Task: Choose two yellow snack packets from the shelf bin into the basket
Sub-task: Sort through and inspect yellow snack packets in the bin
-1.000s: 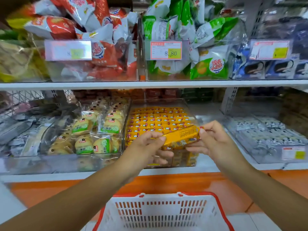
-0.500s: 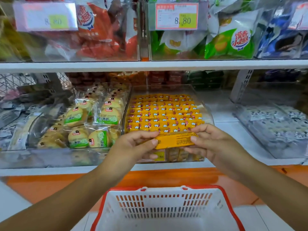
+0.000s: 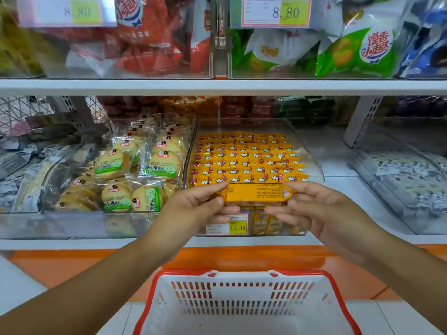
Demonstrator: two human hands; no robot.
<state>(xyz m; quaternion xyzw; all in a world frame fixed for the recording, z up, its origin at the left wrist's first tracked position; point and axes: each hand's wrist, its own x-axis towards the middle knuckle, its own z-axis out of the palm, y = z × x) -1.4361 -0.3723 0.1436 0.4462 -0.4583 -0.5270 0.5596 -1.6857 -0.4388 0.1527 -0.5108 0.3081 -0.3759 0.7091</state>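
A yellow snack packet (image 3: 256, 194) is held level in front of the clear shelf bin (image 3: 312, 163), printed back side up. My left hand (image 3: 193, 206) pinches its left end and my right hand (image 3: 319, 211) pinches its right end. Behind it the bin is packed with rows of yellow snack packets (image 3: 244, 160). The white basket with a red rim (image 3: 242, 308) sits below my hands at the bottom of the view, and no item shows in its visible part.
A bin of round biscuits in clear wrappers (image 3: 135, 170) stands left of the yellow bin. A bin of black-and-white packets (image 3: 406, 180) stands to the right. The upper shelf (image 3: 217, 85) holds red and green bags. An orange ledge (image 3: 242, 257) runs below the shelf.
The camera has tilted down and drawn closer to the lower shelf. The packet has turned from tilted to level between both hands, and the basket shows more.
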